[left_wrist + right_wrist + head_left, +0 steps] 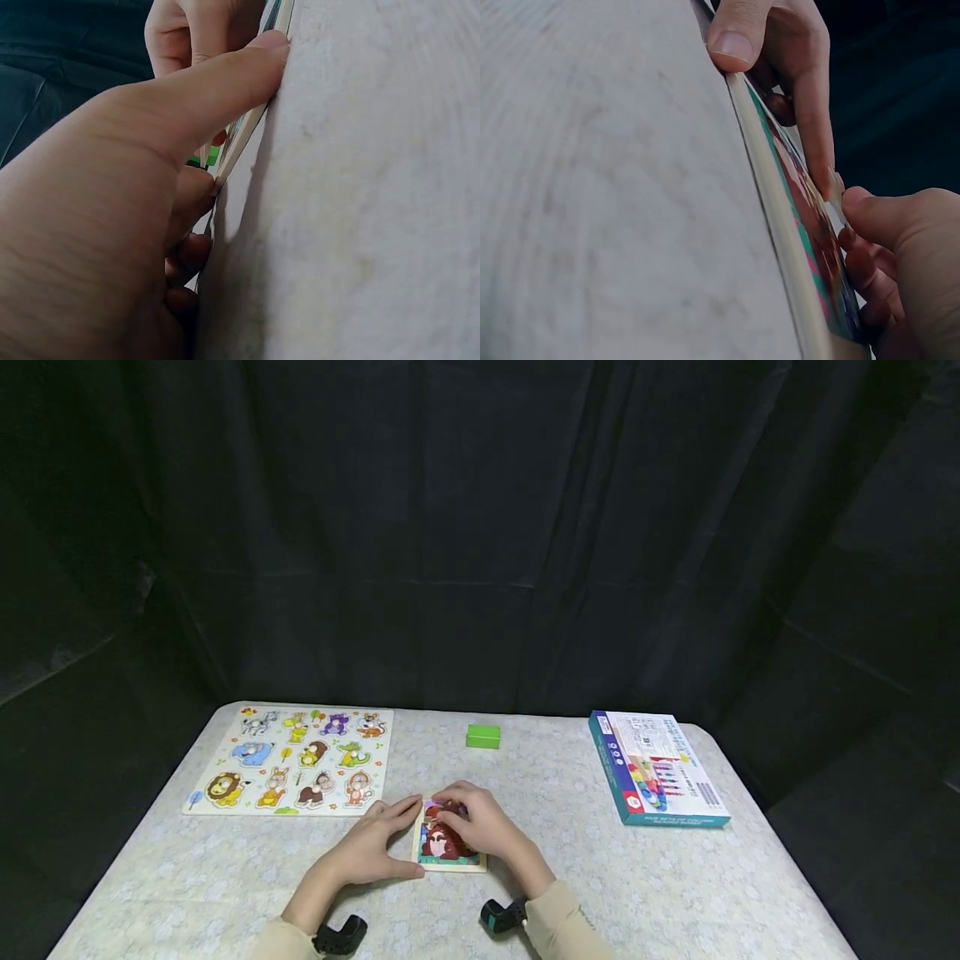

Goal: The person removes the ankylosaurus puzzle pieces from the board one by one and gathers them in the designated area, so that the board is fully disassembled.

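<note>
A small wooden jigsaw puzzle (453, 867) lies flat on the table, with a red-brown picture and a pale wooden frame. My left hand (369, 847) holds its left side, the thumb (259, 64) at the near corner and the index finger at the far one. Over the puzzle's upper part, my right hand (483, 822) pinches a small puzzle piece (836, 187) between thumb and fingers, seen edge-on in the right wrist view. The piece is close to the puzzle's far left area, beside my left index fingertip. My right hand hides part of the picture.
An animal peg board (285, 777) lies at the back left, near my left fingers. Behind the puzzle stands a green block (483, 737). A boxed game (660, 768) lies at the right. Black cloth (480, 543) hangs along the table's back edge.
</note>
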The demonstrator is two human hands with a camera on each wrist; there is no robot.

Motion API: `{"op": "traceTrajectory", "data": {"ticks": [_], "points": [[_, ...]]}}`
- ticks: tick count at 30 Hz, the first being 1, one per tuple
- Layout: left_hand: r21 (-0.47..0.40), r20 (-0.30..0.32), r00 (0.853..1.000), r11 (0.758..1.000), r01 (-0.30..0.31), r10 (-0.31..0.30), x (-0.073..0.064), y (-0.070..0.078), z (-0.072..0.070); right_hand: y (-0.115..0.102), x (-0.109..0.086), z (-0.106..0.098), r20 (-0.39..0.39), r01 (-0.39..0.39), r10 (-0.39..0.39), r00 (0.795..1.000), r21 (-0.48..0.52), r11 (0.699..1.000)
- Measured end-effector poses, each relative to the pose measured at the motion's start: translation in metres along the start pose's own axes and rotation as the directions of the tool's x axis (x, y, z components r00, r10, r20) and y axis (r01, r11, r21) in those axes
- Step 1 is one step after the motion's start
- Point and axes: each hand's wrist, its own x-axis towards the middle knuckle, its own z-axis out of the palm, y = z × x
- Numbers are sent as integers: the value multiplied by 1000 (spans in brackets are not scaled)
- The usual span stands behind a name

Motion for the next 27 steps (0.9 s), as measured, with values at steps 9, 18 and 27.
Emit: {"op": "traceTrajectory", "data": {"ticks": [9, 18, 27], "points": [[3, -13, 1000, 1000, -1, 1, 2, 0, 1, 9, -14, -21, -87, -25, 24, 996, -6, 1000], [-1, -12, 1000, 1000, -2, 2, 0, 0, 1, 29, -43, -49, -173, -110, 104, 979, -26, 994], [-37, -13, 1000, 999, 13, -13, -1, 0, 0, 49, -58, -50, -235, -158, 164, 958, 43, 986]]}}
